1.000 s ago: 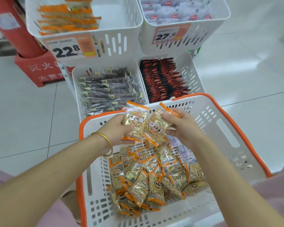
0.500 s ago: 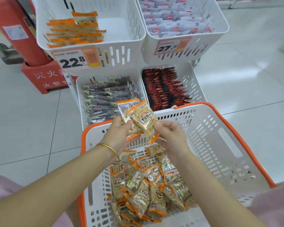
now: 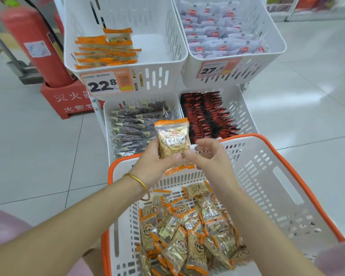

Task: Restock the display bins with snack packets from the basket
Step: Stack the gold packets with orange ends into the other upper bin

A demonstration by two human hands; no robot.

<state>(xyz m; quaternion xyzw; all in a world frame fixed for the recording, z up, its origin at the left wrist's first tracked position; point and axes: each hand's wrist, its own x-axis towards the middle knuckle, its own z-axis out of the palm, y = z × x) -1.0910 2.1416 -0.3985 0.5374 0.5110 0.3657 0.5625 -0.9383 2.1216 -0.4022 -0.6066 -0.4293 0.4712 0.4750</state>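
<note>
My left hand (image 3: pixel 154 163) grips a small stack of clear snack packets (image 3: pixel 172 139) with orange ends, upright above the basket's far rim. My right hand (image 3: pixel 209 156) is beside it, thumb on the stack's lower right corner and fingers curled. The white basket (image 3: pixel 257 196) with an orange rim lies below my arms and holds several loose packets of the same kind (image 3: pixel 187 236). The upper left display bin (image 3: pixel 167 62), tagged 22.8, has a short row of these orange-edged packets (image 3: pixel 108 49) on its left side.
The upper right bin (image 3: pixel 275 50) is full of white packets. Two lower bins hold dark packets (image 3: pixel 131 130) and red-black packets (image 3: pixel 207 116). A red fire extinguisher (image 3: pixel 34 46) stands on a red base (image 3: pixel 68 100) at the left. Tiled floor (image 3: pixel 307 116) surrounds the rack.
My hands brought two separate packets together into one stack, now gripped by my left hand. The view has moved closer to the bins.
</note>
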